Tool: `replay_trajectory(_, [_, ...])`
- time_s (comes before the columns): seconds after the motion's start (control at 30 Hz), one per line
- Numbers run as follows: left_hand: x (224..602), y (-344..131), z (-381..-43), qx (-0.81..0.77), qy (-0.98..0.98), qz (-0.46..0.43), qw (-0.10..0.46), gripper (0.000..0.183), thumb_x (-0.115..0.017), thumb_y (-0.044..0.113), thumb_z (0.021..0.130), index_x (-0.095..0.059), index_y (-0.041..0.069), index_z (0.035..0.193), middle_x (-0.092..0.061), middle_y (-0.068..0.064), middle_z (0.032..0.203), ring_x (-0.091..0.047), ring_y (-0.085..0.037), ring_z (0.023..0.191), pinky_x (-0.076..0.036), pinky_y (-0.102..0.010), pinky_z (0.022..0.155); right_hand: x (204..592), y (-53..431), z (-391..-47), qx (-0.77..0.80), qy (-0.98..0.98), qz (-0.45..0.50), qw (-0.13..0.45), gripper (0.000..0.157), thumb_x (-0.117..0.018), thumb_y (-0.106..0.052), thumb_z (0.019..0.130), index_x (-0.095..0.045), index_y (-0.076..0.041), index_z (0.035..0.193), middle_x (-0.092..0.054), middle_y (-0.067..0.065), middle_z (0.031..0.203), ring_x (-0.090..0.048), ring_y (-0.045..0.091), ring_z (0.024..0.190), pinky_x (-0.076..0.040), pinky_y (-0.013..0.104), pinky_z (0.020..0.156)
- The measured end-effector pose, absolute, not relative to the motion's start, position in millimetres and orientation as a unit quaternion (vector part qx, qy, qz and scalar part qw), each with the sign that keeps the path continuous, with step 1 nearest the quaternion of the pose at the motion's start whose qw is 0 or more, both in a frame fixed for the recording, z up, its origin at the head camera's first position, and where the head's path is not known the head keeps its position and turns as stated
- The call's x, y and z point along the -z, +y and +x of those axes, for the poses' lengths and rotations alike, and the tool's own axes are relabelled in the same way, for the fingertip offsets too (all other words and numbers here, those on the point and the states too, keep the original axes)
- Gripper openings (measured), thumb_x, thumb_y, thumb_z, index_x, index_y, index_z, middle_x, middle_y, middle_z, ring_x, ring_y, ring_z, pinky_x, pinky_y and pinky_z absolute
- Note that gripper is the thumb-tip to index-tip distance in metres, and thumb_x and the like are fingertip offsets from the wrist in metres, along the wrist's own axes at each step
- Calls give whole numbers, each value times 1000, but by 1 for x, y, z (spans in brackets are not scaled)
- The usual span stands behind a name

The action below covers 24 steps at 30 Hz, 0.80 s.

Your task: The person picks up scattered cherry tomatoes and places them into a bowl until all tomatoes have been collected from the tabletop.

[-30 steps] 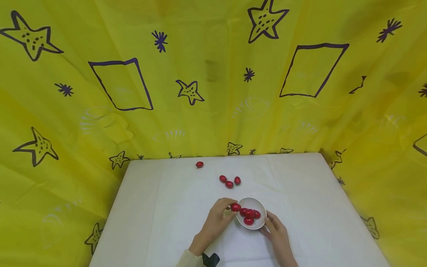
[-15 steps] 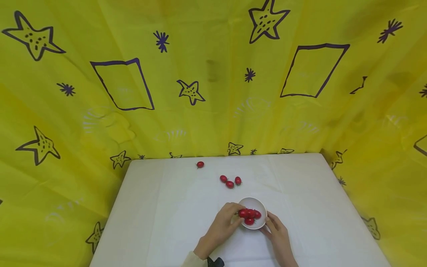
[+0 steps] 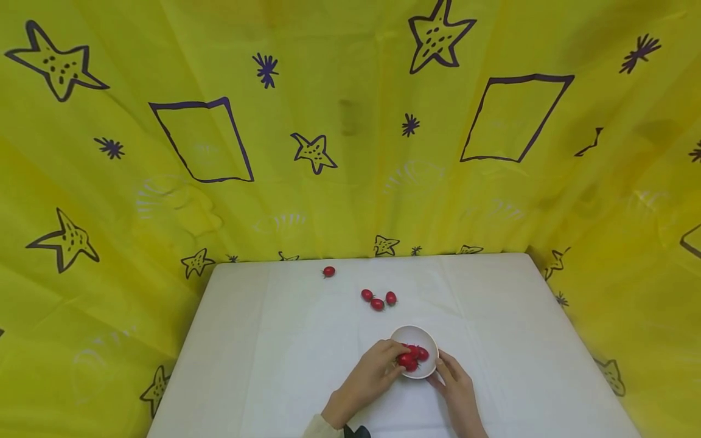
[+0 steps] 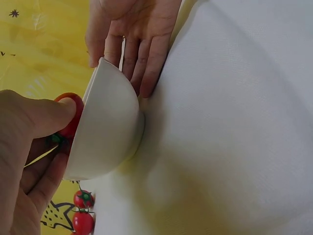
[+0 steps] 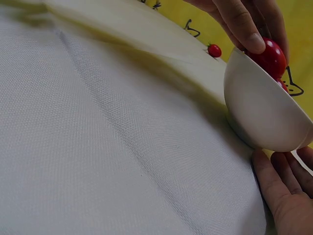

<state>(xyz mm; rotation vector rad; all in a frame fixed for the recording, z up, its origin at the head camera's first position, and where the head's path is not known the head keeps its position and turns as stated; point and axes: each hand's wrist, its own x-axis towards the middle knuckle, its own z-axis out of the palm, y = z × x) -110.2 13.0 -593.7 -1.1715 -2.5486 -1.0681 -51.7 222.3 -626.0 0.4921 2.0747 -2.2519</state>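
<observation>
My left hand [image 3: 373, 372] pinches a red cherry tomato [image 3: 406, 360] just inside the left part of a small white bowl [image 3: 409, 333]. In the left wrist view, the thumb presses on this cherry tomato [image 4: 72, 117], with its green stem end showing, right by the rim. Several other cherry tomatoes [image 3: 423, 353] lie in the bowl, partly hidden by the held one. My right hand [image 3: 459, 389] holds the bowl from the right, thumb at the rim and fingers low against its outside. The bowl [image 5: 264, 110] stands on the white tabletop.
Beyond the bowl, three cherry tomatoes [image 3: 377, 305] lie close together on the white-covered table [image 3: 263, 353]. A single cherry tomato [image 3: 328, 272] sits near the far edge. Yellow curtains [image 3: 350, 201] with drawn stars enclose the table's back and sides.
My left hand has carried the cherry tomato from the bowl's left rim rightward and down into the bowl, among the others. My right hand and the bowl have stayed in place.
</observation>
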Motion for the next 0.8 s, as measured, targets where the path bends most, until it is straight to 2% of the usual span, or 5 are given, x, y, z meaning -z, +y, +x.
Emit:
replay_trajectory(0.33, [589, 14, -112, 284, -860, -416, 85, 32, -79, 14, 92, -69, 14, 122, -71, 5, 119, -67, -8, 109, -53, -14, 99, 628, 221, -50, 735, 664, 141, 9, 58, -47, -29, 112, -37, 12, 153, -38, 34, 158, -59, -15, 113, -59, 25, 99])
replay_trajectory(0.5, [587, 14, -112, 276, -859, -422, 85, 29, -78, 14, 93, -72, 11, 122, -70, 2, 122, -66, -9, 110, -53, -14, 99, 628, 220, -51, 733, 664, 147, 0, 57, -48, -28, 112, -39, 13, 151, -42, 32, 155, -59, -14, 113, -59, 24, 97])
replay_trajectory(0.8, [590, 15, -114, 255, -863, -425, 99, 27, -77, 12, 95, -75, 8, 121, -68, 0, 122, -65, -9, 108, -53, -14, 97, 628, 222, -50, 734, 662, 152, 17, 59, -47, -30, 112, -36, 11, 154, -36, 34, 160, -56, -18, 113, -57, 23, 100])
